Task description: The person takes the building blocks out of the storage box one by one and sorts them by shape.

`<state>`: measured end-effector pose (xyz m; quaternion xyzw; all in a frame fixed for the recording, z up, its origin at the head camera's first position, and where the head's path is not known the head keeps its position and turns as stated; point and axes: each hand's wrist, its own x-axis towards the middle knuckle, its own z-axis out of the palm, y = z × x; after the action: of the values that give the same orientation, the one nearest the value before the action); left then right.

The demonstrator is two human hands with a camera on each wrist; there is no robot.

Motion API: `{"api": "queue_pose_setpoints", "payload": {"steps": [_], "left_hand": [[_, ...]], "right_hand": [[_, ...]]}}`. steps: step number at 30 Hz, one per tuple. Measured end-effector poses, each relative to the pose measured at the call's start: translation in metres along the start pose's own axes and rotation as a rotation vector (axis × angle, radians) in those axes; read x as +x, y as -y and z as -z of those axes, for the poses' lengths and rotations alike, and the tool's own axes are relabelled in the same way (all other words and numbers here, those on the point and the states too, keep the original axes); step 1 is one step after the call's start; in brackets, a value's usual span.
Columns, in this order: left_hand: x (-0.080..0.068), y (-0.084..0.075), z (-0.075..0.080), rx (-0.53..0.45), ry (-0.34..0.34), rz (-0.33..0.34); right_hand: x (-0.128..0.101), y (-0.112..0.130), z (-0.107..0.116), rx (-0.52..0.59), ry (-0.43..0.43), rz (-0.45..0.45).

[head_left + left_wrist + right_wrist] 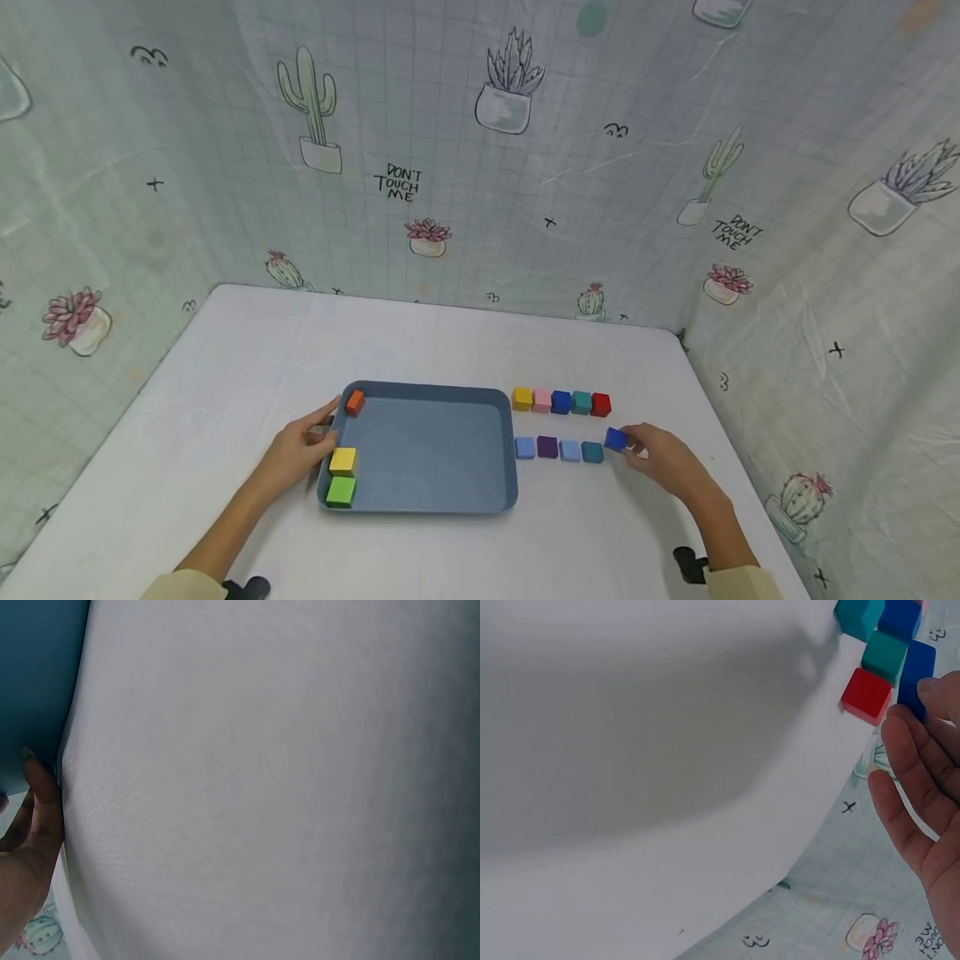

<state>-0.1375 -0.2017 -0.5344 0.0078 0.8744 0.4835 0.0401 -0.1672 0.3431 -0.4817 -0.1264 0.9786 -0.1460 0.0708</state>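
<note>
My right hand (pixel 663 458) pinches a blue cube (pixel 617 439) between thumb and fingertips, at the right end of the near row of cubes. In the right wrist view the same blue cube (pixel 916 675) shows under the thumb. My left hand (pixel 296 450) holds the left rim of a blue-grey tray (pixel 435 510), with thumb and fingers bent at its edge. Inside the tray, along its left side, lie an orange block (pixel 356 403), a yellow cube (pixel 343 462) and a green cube (pixel 341 492). The left wrist view shows the tray's side (pixel 37 690) against the hand.
Right of the tray, a far row has a yellow cube (pixel 522 399), a pink cube (pixel 542 400), and blue, teal and red ones. The near row has light blue cubes, a purple cube (pixel 547 447) and a teal cube (pixel 592 452). Patterned cloth (pixel 480 183) surrounds the white table (pixel 420 333).
</note>
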Motion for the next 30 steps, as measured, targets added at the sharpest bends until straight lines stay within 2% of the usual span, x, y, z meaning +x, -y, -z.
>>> {"api": "queue_pose_setpoints", "payload": {"steps": [9,20,30], "left_hand": [[0.002,0.002,0.001,0.007,-0.004,0.012],[0.002,0.000,0.001,0.024,-0.006,0.018],[0.002,0.000,0.001,0.015,0.001,0.023]], "right_hand": [[-0.001,-0.010,-0.006,-0.003,0.037,0.001],[0.001,-0.019,-0.021,0.052,0.121,-0.121],[0.008,-0.020,-0.021,0.006,0.132,-0.069]]}}
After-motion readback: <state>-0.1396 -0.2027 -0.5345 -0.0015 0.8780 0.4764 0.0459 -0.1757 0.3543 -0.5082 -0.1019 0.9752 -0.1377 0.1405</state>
